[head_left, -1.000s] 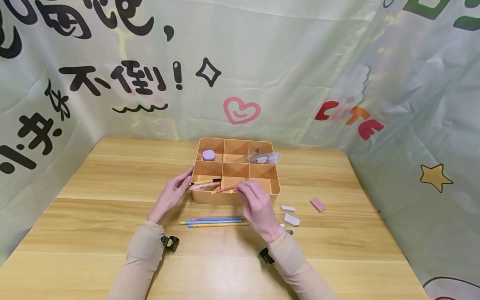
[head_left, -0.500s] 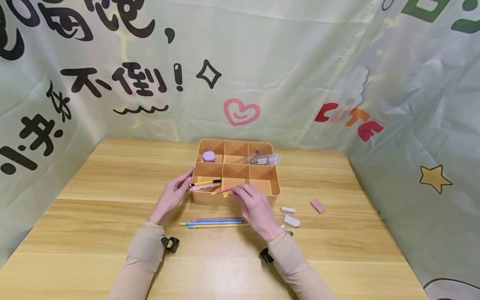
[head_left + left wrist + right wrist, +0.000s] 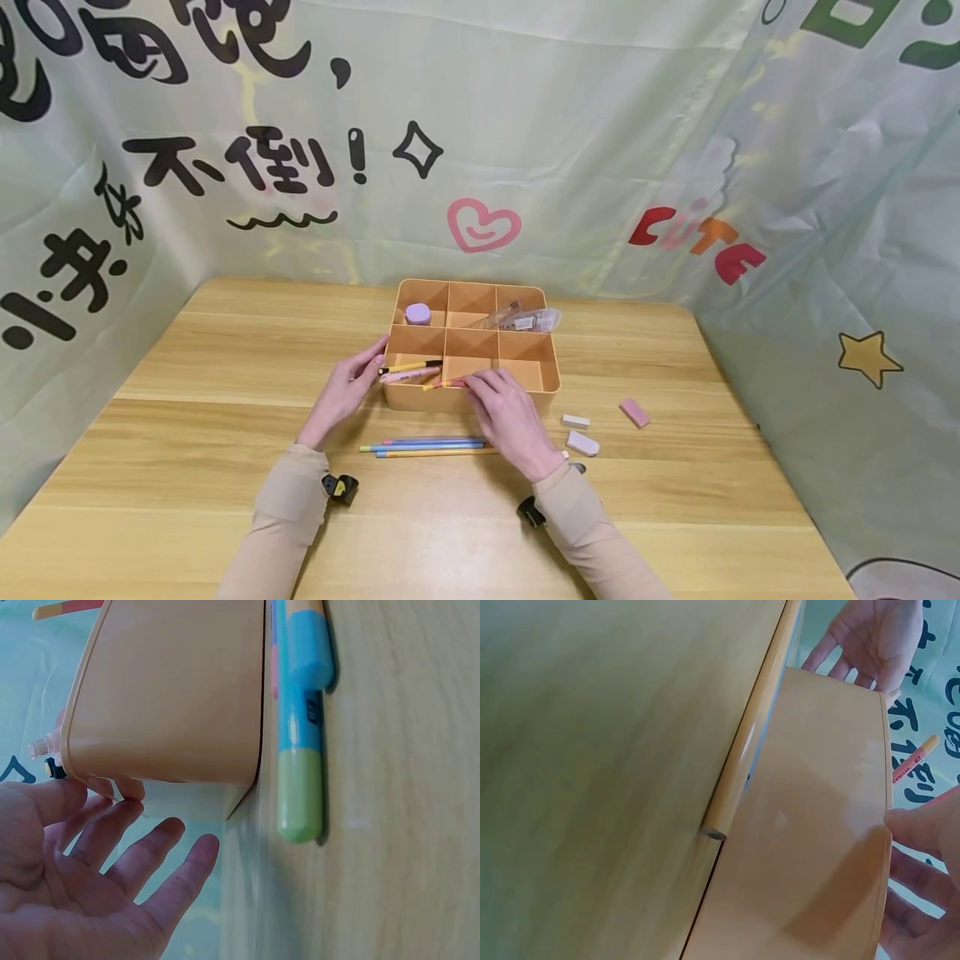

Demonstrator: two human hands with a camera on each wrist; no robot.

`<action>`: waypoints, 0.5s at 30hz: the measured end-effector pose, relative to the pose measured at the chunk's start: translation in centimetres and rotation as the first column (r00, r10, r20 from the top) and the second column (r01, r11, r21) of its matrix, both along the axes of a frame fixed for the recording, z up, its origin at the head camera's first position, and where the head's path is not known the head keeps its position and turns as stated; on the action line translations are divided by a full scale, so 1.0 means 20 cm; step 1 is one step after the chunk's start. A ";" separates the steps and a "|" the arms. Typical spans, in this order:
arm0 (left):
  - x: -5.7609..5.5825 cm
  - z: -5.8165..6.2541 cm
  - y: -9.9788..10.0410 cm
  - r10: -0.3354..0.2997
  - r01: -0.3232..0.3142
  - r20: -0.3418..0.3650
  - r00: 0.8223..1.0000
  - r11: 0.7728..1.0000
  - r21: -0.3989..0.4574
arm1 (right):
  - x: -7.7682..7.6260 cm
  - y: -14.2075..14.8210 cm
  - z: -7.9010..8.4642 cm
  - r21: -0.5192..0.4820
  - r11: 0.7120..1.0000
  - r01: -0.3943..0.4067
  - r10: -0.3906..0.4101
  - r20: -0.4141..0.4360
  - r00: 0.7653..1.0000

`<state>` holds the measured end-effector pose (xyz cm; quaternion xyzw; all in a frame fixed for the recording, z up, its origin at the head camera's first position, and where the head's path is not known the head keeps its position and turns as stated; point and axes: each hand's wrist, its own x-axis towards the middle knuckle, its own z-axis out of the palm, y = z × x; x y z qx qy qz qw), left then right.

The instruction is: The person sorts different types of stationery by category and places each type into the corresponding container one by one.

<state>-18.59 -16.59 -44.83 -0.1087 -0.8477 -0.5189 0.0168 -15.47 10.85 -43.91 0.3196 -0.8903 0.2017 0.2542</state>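
Note:
A tan organizer box (image 3: pixel 431 400) with several compartments stands near the back of the table. My left hand (image 3: pixel 347 390) touches its left side, thumb near the rim and the other fingers (image 3: pixel 187 874) fairly straight. Over the front edge, my right hand (image 3: pixel 513 421) pinches a red pencil (image 3: pixel 450 384) with a yellow end; its far part is hidden by the fingers. In the right wrist view, a red pencil with an orange end (image 3: pixel 915 759) sticks out past the rim. The front left compartment holds a yellow-and-black pen (image 3: pixel 411 366) and a pink pen (image 3: pixel 408 375).
Several pencils (image 3: pixel 427 446) lie in front of the box. To the right are a white eraser (image 3: pixel 582 443), a smaller white block (image 3: pixel 576 422) and a pink eraser (image 3: pixel 635 412). The back compartments hold a lilac item (image 3: pixel 417 314) and clear-wrapped items (image 3: pixel 531 320).
My right hand has lowered slightly and shifted left, bringing the red pencil down to the front rim of the box. My left hand has stayed at the box's left side.

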 end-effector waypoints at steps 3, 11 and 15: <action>0.00 0.00 0.00 0.005 -0.005 -0.008 1.000 1.000 -0.002 | 0.00 0.00 0.00 0.026 1.000 0.000 0.000 0.003 1.000; 0.00 0.01 0.00 0.011 -0.011 -0.016 1.000 1.000 -0.005 | 0.00 -0.01 0.00 0.061 0.998 -0.019 0.019 -0.006 1.000; 0.00 0.01 0.00 0.013 -0.013 -0.014 1.000 1.000 -0.003 | 0.01 -0.01 0.00 0.065 0.998 -0.019 0.018 0.010 1.000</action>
